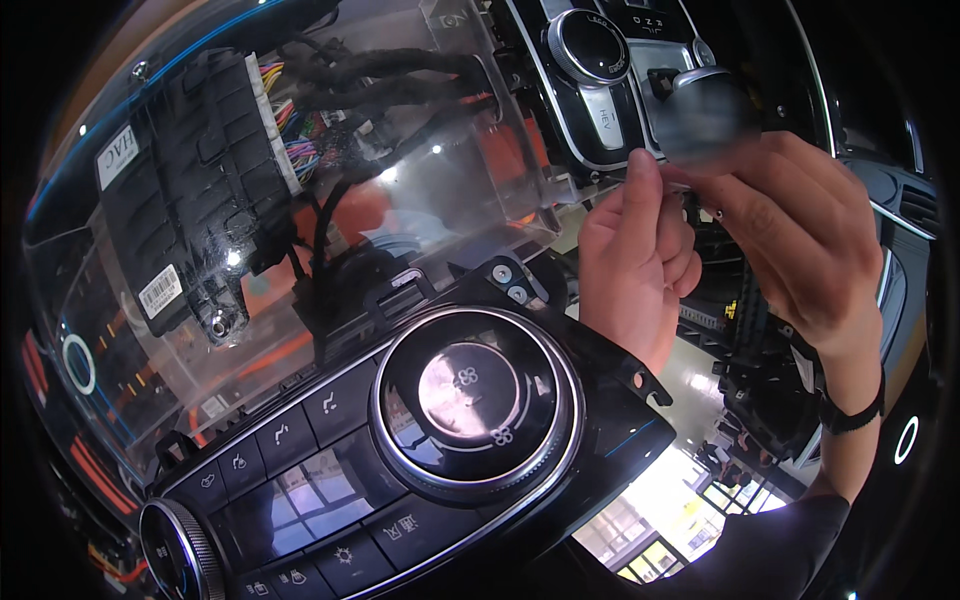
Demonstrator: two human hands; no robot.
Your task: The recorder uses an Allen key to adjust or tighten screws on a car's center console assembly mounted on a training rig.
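My left hand is closed, thumb up and fingers curled, just below a black and silver gear shift console. Beside it my right hand bends inward in a pinch, and its fingertips meet those of the left. Whatever lies between the fingertips is too small and hidden to name. A blurred dark gear knob with a silver top stands right above them, partly in front of the right fingers. On the console are a round rotary dial and a silver button.
A climate control panel with a large round knob fills the lower foreground, tilted. Left of the hands, a clear plastic cover encloses a black control module and coloured wires. Dark brackets lie below my right hand.
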